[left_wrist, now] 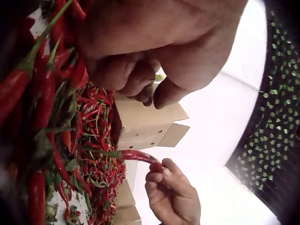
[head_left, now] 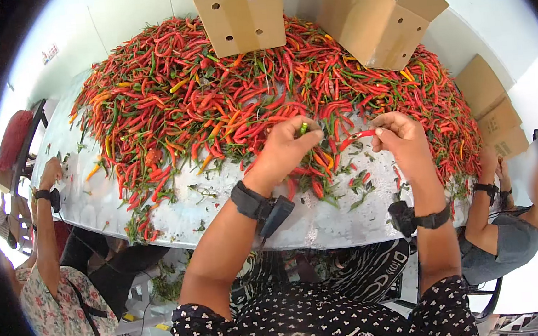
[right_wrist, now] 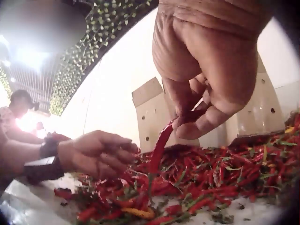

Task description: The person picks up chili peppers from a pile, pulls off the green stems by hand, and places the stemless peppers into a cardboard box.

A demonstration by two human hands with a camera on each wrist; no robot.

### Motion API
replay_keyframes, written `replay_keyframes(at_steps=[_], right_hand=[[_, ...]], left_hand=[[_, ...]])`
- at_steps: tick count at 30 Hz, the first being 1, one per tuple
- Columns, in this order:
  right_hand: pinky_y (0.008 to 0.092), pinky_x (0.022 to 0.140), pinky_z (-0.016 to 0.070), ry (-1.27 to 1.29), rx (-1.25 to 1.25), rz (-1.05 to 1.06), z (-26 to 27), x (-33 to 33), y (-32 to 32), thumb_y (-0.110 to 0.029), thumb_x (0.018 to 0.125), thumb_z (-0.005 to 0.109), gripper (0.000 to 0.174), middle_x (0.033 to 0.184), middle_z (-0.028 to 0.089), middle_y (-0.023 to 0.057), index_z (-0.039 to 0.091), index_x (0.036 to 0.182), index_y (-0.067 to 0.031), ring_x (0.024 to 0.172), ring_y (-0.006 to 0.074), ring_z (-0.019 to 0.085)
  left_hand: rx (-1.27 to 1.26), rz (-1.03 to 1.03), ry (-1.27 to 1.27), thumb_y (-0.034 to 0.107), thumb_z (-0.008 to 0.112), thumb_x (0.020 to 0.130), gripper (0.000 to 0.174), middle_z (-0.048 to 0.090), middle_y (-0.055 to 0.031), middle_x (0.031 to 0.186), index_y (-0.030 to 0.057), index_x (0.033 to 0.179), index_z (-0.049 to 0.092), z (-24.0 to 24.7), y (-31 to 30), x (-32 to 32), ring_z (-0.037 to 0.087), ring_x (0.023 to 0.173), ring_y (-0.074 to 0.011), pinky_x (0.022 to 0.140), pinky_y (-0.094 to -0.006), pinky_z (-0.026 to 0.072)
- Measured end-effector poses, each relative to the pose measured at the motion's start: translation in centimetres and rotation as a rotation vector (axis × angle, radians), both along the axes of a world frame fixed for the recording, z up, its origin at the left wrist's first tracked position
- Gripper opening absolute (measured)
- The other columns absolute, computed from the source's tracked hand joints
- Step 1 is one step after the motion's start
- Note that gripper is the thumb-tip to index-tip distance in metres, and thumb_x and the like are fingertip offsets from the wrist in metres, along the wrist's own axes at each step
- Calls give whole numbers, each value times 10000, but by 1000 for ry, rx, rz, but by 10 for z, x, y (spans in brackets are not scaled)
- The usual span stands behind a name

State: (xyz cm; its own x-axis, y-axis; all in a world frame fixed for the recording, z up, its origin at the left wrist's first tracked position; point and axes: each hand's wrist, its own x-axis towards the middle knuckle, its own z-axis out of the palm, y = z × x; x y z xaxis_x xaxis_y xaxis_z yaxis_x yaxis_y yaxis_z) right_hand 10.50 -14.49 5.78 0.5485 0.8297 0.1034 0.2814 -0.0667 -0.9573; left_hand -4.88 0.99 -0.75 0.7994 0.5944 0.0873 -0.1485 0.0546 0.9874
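My right hand (head_left: pixel 404 139) pinches a red chili (head_left: pixel 356 139) by one end, and the chili's green stem end points toward my left hand. In the right wrist view the chili (right_wrist: pixel 161 145) hangs from the fingertips with its stem downward. My left hand (head_left: pixel 285 151) has its fingers curled, with a small green piece (head_left: pixel 304 128) held between thumb and fingers; the left wrist view shows the green bit (left_wrist: pixel 159 78) at the fingertips. The two hands are apart, above the near edge of a large heap of red chilies (head_left: pixel 214 109).
Cardboard boxes (head_left: pixel 241 18) stand on and behind the heap. Loose chilies and leaves lie on the metal table (head_left: pixel 185 228). One person (head_left: pixel 70 297) sits at the left, another (head_left: pixel 509 244) at the right, with hands near the table.
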Motion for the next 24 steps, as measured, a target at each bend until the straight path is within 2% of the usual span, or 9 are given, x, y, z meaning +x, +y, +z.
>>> replay_keyframes(at_steps=[2, 3, 8, 10, 13, 16, 20, 22, 24], right_hand=[[245, 574, 495, 34, 71, -113, 0, -13, -1, -9, 825, 529, 116, 737, 591, 62, 558, 926, 38, 600, 113, 574], [251, 578, 509, 80, 149, -139, -6, -17, 0, -12, 828, 528, 103, 754, 599, 73, 553, 917, 33, 609, 124, 595], [270, 607, 530, 184, 286, -136, -19, -31, 4, -10, 834, 523, 108, 802, 611, 99, 546, 927, 40, 676, 148, 627], [277, 628, 532, 227, 364, -196, -24, -31, 7, 6, 835, 512, 117, 829, 607, 102, 541, 943, 41, 692, 153, 623], [286, 649, 532, 265, 459, -200, -33, -24, 8, 16, 837, 502, 132, 846, 603, 99, 538, 962, 42, 710, 158, 618], [298, 656, 531, 323, 562, -183, -38, -24, 13, 1, 836, 512, 172, 844, 602, 87, 536, 1001, 38, 707, 159, 612], [274, 613, 510, 418, 563, -196, -40, -34, 17, -20, 827, 536, 185, 825, 599, 67, 553, 1006, 26, 674, 136, 595], [243, 570, 469, 318, 269, 12, -48, -30, 15, -39, 819, 559, 171, 766, 591, 41, 578, 981, 13, 626, 107, 562], [223, 550, 436, 311, 257, 27, -50, -30, 15, -50, 820, 565, 144, 720, 587, 30, 593, 945, 15, 592, 89, 534]], left_hand=[[142, -135, -85, 144, 620, 801, 153, 541, 33, 752, 35, 898, 575, 0, -3, 1, 485, 684, -34, 606, -194, 404], [209, -160, -14, 136, 635, 788, 181, 562, 22, 824, 26, 916, 571, 4, -3, -2, 502, 763, -48, 693, -214, 423], [236, -214, -16, 114, 640, 783, 164, 553, 26, 821, 36, 909, 570, 3, -6, -2, 487, 746, -37, 656, -197, 407], [32, -271, 78, 111, 625, 796, 149, 550, 37, 786, 35, 912, 571, 9, -7, -4, 478, 708, -29, 609, -197, 393], [149, -310, -131, 129, 594, 824, 136, 547, 50, 739, 32, 918, 574, -6, -8, 4, 456, 628, -20, 541, -196, 370], [158, -241, -48, 142, 572, 840, 123, 548, 55, 702, 30, 890, 584, -8, -9, 5, 431, 566, -14, 498, -189, 353], [96, -211, 23, 151, 568, 844, 120, 556, 41, 692, 33, 848, 594, 4, -11, 0, 432, 557, -11, 483, -184, 345], [-16, -243, 151, 157, 572, 846, 153, 514, 38, 641, 18, 786, 597, 11, -11, -2, 445, 599, -39, 547, -215, 372], [9, -252, 156, 161, 568, 847, 164, 518, 34, 634, 17, 773, 594, 9, -14, 0, 449, 597, -39, 541, -215, 373]])
